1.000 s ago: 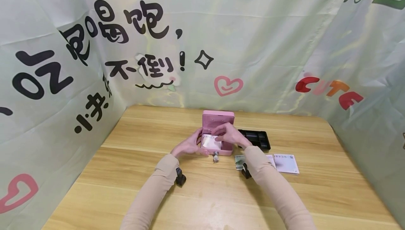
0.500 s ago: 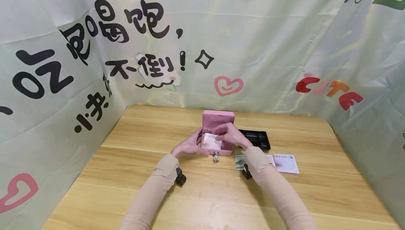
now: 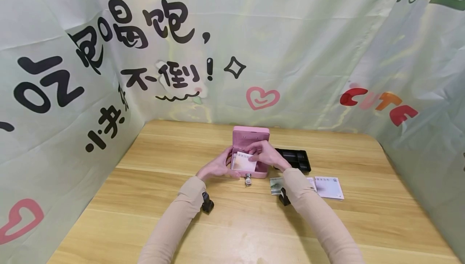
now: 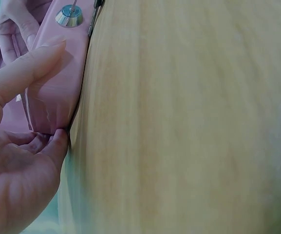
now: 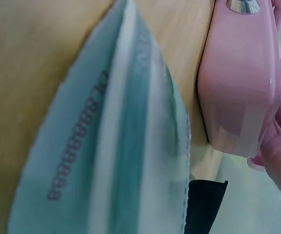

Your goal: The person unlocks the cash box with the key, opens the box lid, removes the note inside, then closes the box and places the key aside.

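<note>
A small pink cash box (image 3: 250, 130) stands with its lid up near the back of the table. My left hand (image 3: 218, 165) grips its left side, the thumb lying on the front face and fingertips at the bottom corner in the left wrist view. Inside the box, on the left, are pale play banknotes (image 3: 244, 162). My right hand (image 3: 267, 154) reaches into the box from the right and pinches the top banknote at its right edge. The fingertips are partly hidden behind the box wall in the right wrist view. A key (image 3: 248, 181) hangs from the front lock.
A black compartment tray (image 3: 298, 159) lies right of the box. Green banknotes (image 3: 275, 185) and a pale banknote stack (image 3: 328, 187) lie under and beside my right forearm. A green note (image 5: 96, 146) rises close to the right wrist camera. A printed curtain (image 3: 301, 66) encloses the table.
The top banknote in the box has shifted slightly right and back with my right hand, uncovering more of the paper beneath at left. My left hand has stayed put.
</note>
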### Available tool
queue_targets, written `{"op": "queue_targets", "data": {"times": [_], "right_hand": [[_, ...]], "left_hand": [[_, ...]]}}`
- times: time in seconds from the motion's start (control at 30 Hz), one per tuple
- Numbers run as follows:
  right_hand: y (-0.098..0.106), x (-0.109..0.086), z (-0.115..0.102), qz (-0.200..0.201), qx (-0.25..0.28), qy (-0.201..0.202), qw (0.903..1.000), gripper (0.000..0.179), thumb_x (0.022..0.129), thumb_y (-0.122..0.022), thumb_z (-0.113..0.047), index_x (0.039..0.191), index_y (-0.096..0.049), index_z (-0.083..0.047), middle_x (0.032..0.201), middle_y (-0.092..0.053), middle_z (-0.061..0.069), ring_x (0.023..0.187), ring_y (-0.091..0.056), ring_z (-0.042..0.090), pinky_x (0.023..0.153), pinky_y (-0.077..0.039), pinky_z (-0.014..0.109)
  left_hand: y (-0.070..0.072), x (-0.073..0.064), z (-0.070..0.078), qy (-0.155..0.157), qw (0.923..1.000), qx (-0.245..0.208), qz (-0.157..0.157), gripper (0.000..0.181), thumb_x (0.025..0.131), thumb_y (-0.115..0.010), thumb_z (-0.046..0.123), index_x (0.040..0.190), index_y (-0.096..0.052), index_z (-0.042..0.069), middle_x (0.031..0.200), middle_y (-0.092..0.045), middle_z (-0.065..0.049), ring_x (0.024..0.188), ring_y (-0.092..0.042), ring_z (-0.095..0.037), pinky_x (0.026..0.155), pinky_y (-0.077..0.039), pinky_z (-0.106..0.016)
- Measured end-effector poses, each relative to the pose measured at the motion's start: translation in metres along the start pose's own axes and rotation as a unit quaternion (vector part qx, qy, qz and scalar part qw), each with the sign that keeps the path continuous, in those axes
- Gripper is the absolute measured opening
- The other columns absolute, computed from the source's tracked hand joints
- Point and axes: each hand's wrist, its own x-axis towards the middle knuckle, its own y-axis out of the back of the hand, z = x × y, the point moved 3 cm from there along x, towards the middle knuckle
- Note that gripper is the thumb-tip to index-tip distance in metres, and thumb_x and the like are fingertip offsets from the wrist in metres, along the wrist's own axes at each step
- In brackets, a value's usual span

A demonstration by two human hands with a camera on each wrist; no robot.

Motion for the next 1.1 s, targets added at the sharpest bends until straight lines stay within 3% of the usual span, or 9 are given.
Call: {"op": "queue_targets", "data": {"times": [0.33,0.57,0.77,1.1], "right_hand": [[0.000,-0.002,-0.001,0.024,-0.045,0.001,0.9987,0.017,0.085,-0.073,0.001,0.102,-0.072,0.006,0.091,-0.072,0.018,0.082,-0.064,0.015,0.074,-0.054,0.020],[-0.002,-0.005,-0.003,0.030,-0.041,0.014,0.9986,0.008,0.092,-0.066,0.000,0.097,-0.065,0.007,0.082,-0.068,0.017,0.064,-0.059,0.013,0.054,-0.054,0.021],[-0.001,-0.007,-0.004,0.043,-0.047,0.025,0.9977,0.006,0.093,-0.064,0.000,0.096,-0.061,0.005,0.076,-0.064,0.012,0.061,-0.057,0.015,0.052,-0.049,0.019],[0.003,-0.016,-0.008,0.060,-0.037,0.033,0.9970,0.008,0.092,-0.064,0.000,0.098,-0.063,0.006,0.078,-0.065,0.014,0.061,-0.056,0.013,0.052,-0.049,0.018]], "left_hand": [[0.001,-0.002,0.000,0.008,0.9994,0.031,0.008,0.121,0.072,-0.089,0.015,0.162,-0.008,0.006,0.166,-0.021,-0.023,0.154,-0.025,-0.038,0.131,-0.019,-0.050],[-0.001,-0.001,0.000,-0.003,1.0000,0.001,-0.002,0.121,0.071,-0.087,0.008,0.161,-0.005,0.002,0.166,-0.018,-0.026,0.153,-0.025,-0.041,0.130,-0.021,-0.049],[-0.001,-0.001,0.001,0.001,0.9990,-0.044,-0.007,0.119,0.072,-0.084,0.000,0.161,-0.005,0.002,0.168,-0.013,-0.022,0.155,-0.020,-0.038,0.131,-0.019,-0.045],[0.000,0.000,-0.001,0.006,0.9999,-0.015,0.000,0.121,0.073,-0.087,0.007,0.161,-0.004,0.002,0.168,-0.014,-0.023,0.155,-0.021,-0.037,0.131,-0.020,-0.047]]}}
